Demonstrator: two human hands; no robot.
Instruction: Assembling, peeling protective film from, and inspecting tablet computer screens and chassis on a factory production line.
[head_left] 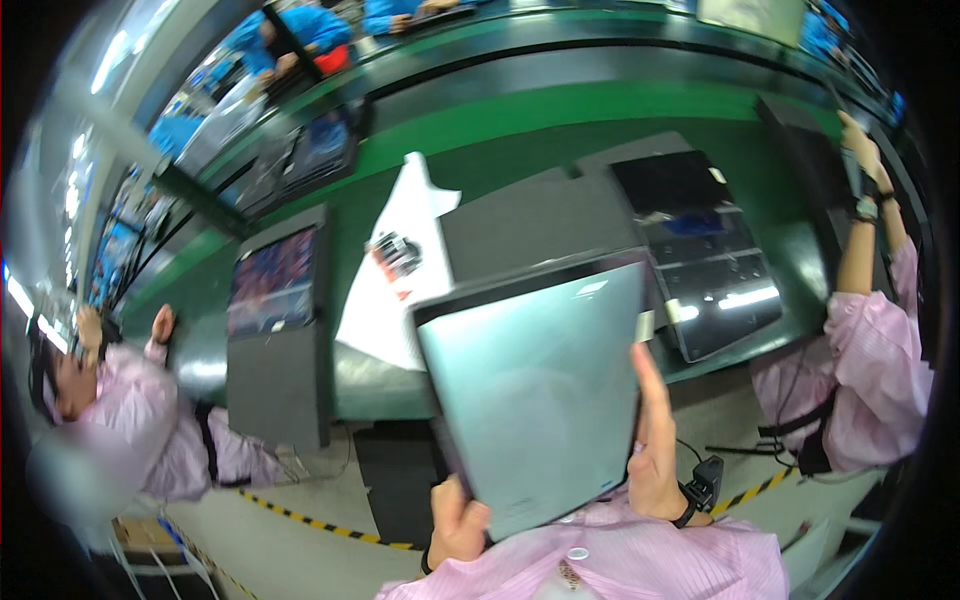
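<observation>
A tablet-like flat panel (535, 400) with a dark frame and a pale, greenish lit or reflecting face is held up in front of my chest, tilted. My left hand (458, 522) grips its lower left corner, thumb on the front. My right hand (652, 455) holds its right edge, fingers mostly behind it. Beyond the panel, a dark grey foam pad (545, 225) lies on the green bench. To its right are dark glossy panels (715, 270) with small pale tabs. Left of the pad, a white sheet (385, 320) carries small black and red items too blurred to name.
A grey foam board (275, 385) with another dark panel (272, 280) lies on the green bench (375, 390) at left. Co-workers in pink sit at left (140, 420) and right (875, 370); others in blue work beyond the raised rail (560, 60). Yellow-black tape (320, 522) marks the floor.
</observation>
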